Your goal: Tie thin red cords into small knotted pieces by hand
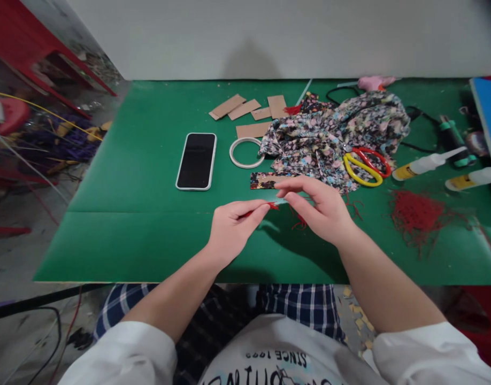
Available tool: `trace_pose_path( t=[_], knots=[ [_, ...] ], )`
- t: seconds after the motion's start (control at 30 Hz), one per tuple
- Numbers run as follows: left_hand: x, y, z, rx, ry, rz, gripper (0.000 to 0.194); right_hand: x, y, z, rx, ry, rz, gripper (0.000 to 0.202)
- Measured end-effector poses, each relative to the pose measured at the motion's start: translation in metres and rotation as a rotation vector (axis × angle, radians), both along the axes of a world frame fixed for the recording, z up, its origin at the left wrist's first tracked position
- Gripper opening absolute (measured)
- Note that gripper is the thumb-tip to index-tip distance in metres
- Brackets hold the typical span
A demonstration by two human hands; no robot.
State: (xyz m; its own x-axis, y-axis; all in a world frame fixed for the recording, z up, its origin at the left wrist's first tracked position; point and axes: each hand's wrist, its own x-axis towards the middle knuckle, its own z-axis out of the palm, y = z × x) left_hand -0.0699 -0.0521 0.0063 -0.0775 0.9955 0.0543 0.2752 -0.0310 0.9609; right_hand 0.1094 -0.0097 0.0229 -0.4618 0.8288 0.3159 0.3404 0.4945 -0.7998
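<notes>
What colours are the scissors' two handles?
One yellow handle and one red handle; they show best in the head view.

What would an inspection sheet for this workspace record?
Surface: green tabletop with a crease line.
Job's things: red strands in the left hand; pile of red threads at right.
Clutter: phone, tape roll, cardboard strips, scissors on floral fabric, two bottles.
Hands: left hand pinches the red strands; right hand beside it, grip unclear.
Cables: black cable beside the fabric; white cord at left.
Surroundings: red chair and littered floor at left.
</notes>
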Motion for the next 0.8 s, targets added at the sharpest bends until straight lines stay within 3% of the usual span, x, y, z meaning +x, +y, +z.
trace_pose_path(
  t=[0.2, 0.43, 0.67, 0.8],
  knots=[
    [0.001, 0.001, 0.001, -0.058, -0.098, -0.003, 0.014, -0.006, -0.001, -0.007, -0.028, 0.058, 0.106, 0.042],
    [0.0, 0.001, -0.002, 0.032, -0.07, -0.039, 0.014, -0.014, -0.006, -0.009, -0.009, 0.125, -0.051, 0.007],
    [0.001, -0.001, -0.002, 0.069, 0.044, -0.016, 0.013, -0.014, -0.006, -0.005, -0.155, 0.106, -0.081, 0.004],
    [0.002, 0.0, 0.0, 0.0, -0.011, -0.003, 0.014, -0.016, -0.006, -0.005, -0.254, 0.11, -0.085, 0.006]
  ],
)
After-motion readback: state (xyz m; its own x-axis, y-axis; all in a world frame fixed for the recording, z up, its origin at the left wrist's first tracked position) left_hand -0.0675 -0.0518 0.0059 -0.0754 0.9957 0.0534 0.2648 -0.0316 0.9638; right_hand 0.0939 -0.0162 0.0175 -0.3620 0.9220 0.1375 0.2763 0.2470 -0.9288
